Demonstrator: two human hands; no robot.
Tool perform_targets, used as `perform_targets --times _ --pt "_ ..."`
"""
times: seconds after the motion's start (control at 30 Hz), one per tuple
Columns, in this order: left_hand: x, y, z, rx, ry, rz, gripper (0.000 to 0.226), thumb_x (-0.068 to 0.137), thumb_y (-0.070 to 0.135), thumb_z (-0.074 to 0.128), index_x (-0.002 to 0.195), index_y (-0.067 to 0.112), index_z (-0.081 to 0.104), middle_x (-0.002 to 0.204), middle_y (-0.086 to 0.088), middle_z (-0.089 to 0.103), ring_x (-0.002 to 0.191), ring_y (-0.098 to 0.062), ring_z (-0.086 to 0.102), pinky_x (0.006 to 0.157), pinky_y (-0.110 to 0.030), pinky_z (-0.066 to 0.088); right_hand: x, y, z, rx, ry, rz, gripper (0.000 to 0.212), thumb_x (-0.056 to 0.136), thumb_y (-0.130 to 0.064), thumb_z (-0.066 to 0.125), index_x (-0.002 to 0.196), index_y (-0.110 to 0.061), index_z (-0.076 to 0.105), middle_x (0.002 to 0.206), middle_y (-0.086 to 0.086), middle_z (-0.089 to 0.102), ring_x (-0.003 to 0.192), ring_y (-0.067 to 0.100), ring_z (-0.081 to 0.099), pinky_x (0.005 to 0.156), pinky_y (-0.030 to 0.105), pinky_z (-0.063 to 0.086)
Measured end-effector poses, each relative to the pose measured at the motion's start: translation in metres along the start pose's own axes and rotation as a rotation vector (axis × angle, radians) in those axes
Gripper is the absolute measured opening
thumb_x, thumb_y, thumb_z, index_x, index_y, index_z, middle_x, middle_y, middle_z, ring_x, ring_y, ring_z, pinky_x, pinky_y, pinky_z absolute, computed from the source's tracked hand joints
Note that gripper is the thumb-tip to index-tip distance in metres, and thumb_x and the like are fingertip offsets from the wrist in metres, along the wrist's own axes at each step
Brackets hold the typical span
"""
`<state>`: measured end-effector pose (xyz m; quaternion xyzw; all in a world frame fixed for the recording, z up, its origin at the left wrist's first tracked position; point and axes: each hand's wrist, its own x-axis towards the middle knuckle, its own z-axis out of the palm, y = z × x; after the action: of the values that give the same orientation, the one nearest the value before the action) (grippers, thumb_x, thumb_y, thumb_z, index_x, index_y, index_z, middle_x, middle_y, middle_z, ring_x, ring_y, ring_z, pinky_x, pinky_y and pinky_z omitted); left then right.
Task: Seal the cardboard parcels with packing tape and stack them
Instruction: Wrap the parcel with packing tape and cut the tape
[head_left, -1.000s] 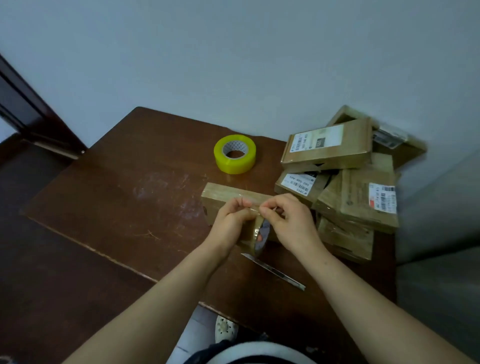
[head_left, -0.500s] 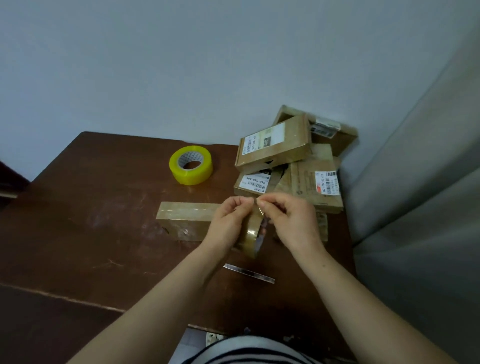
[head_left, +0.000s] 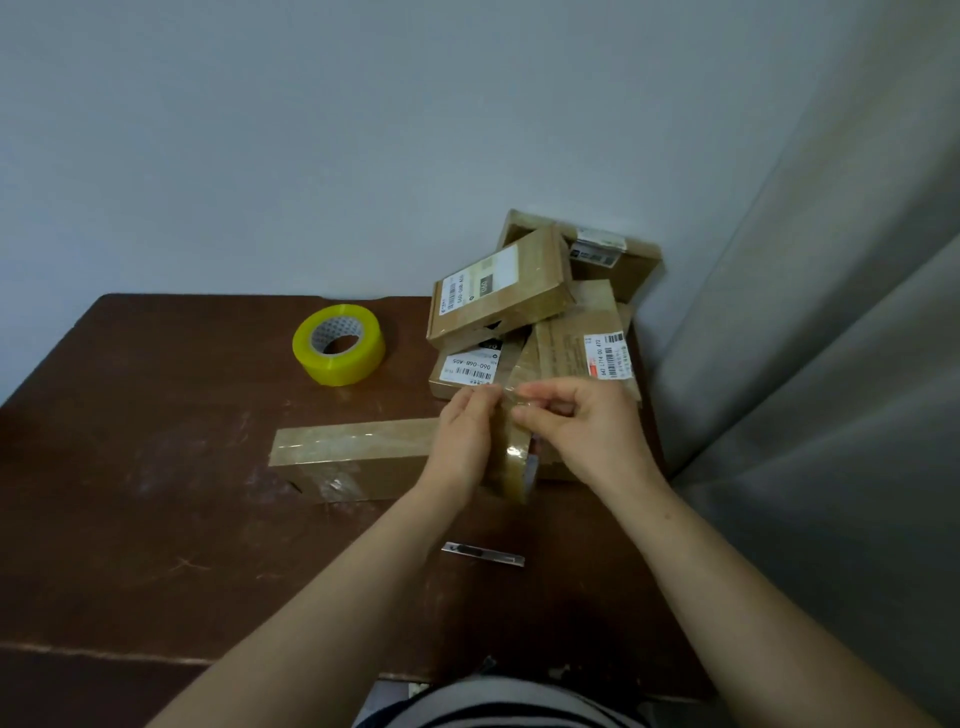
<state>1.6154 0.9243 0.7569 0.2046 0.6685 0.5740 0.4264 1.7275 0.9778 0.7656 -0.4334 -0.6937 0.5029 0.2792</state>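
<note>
While the long flat cardboard parcel (head_left: 353, 447) lay lengthwise on the dark brown wooden bench (head_left: 156, 519), w/ a clear tape strip along its top, both hands were right above its R end. L hand (head_left: 460, 441) had its fingers curled round the brownish see-through packing-tape roll (head_left: 511, 467), which stood on edge between the two hands. R hand (head_left: 584, 431) pinched the roll's loose tape end (head_left: 508, 396) w/ thumb & forefinger, its other fingers curled in. Behind the parcel, well apart, a yellow tape roll (head_left: 338, 344) sat flat on the bench. Behind the parcel's R end, against the wall, was an untidy pile of labelled cardboard parcels (head_left: 519, 301), several of them tilted. On the person's side of the parcel lay a slim silver utility knife (head_left: 483, 553), not touching it.
</note>
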Motion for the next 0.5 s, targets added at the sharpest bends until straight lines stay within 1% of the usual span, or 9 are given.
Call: perform_targets --times 0.07,0.1,0.13,0.2,0.27,0.3,0.37,0.4,0.5 --pt "-0.002 0.001 0.004 0.011 -0.034 -0.004 0.020 0.091 0.010 0.050 0.092 -0.004 0.064 0.081 -0.009 0.060 0.077 -0.015 0.057 0.072 -0.027 0.044 -0.002 0.001 -0.003 -0.107 0.041 -0.027 0.026 0.080 -0.017 0.076 0.106 -0.021 0.071 0.076 -0.014 0.064 0.076 0.005 0.064 0.074 0.026 0.055" --pt "-0.003 0.000 0.006 0.002 -0.054 -0.003 0.015 0.090 0.006 0.051 0.088 -0.004 0.062 0.081 -0.011 0.058 0.078 -0.019 0.054 0.073 -0.031 0.043 -0.002 0.000 -0.005 -0.154 0.055 -0.039 0.024 0.081 -0.018 0.075 0.105 -0.020 0.071 0.076 -0.016 0.062 0.079 0.005 0.064 0.075 0.026 0.054" --pt "-0.004 -0.001 0.008 -0.008 -0.068 -0.003 0.011 0.088 0.001 0.052 0.081 0.002 0.059 0.076 -0.009 0.057 0.074 -0.019 0.053 0.071 -0.031 0.042 -0.002 0.001 -0.006 -0.196 0.063 -0.051 0.020 0.083 -0.019 0.074 0.102 -0.020 0.071 0.078 -0.018 0.062 0.082 0.006 0.064 0.077 0.027 0.053" --pt "-0.005 -0.002 0.011 -0.004 -0.084 -0.005 0.020 0.087 -0.003 0.053 0.073 0.011 0.052 0.064 -0.002 0.052 0.060 -0.013 0.049 0.056 -0.023 0.042 -0.004 0.002 -0.009 -0.300 0.072 -0.080 0.016 0.085 -0.022 0.071 0.100 -0.021 0.073 0.085 -0.015 0.065 0.087 0.008 0.064 0.079 0.025 0.050" --pt "-0.006 -0.003 0.013 0.015 -0.094 -0.005 0.020 0.087 -0.001 0.054 0.073 0.012 0.052 0.058 0.002 0.051 0.050 -0.008 0.046 0.042 -0.016 0.037 -0.006 0.004 -0.013 -0.395 0.083 -0.102 0.017 0.087 -0.026 0.069 0.103 -0.023 0.073 0.096 -0.008 0.068 0.093 0.010 0.062 0.078 0.023 0.045" --pt "-0.006 -0.004 0.014 0.020 -0.097 -0.009 0.017 0.089 0.002 0.054 0.075 0.011 0.054 0.058 0.002 0.051 0.050 -0.008 0.046 0.041 -0.016 0.036 -0.007 0.005 -0.015 -0.418 0.090 -0.108 0.017 0.088 -0.027 0.068 0.103 -0.024 0.073 0.100 -0.006 0.068 0.094 0.011 0.061 0.079 0.023 0.044" --pt "-0.006 -0.005 0.014 0.010 -0.108 -0.014 0.011 0.093 0.010 0.053 0.082 0.008 0.057 0.061 0.000 0.052 0.054 -0.011 0.047 0.044 -0.019 0.037 -0.009 0.006 -0.018 -0.438 0.099 -0.109 0.015 0.089 -0.028 0.066 0.102 -0.025 0.072 0.101 -0.004 0.068 0.095 0.013 0.060 0.079 0.025 0.045" --pt "-0.007 -0.005 0.015 0.003 -0.115 -0.012 0.015 0.095 0.016 0.053 0.082 0.008 0.056 0.060 0.000 0.052 0.053 -0.011 0.048 0.044 -0.019 0.038 -0.009 0.006 -0.019 -0.446 0.098 -0.105 0.012 0.090 -0.028 0.065 0.099 -0.025 0.071 0.100 -0.005 0.067 0.093 0.013 0.060 0.077 0.026 0.045" --pt "-0.007 -0.007 0.017 0.020 -0.102 0.025 0.029 0.097 0.026 0.053 0.071 0.011 0.053 0.045 0.010 0.049 0.040 -0.004 0.045 0.037 -0.015 0.035 -0.011 0.006 -0.019 -0.452 0.096 -0.074 0.002 0.091 -0.030 0.062 0.089 -0.028 0.063 0.096 -0.008 0.063 0.086 0.009 0.056 0.069 0.024 0.038"
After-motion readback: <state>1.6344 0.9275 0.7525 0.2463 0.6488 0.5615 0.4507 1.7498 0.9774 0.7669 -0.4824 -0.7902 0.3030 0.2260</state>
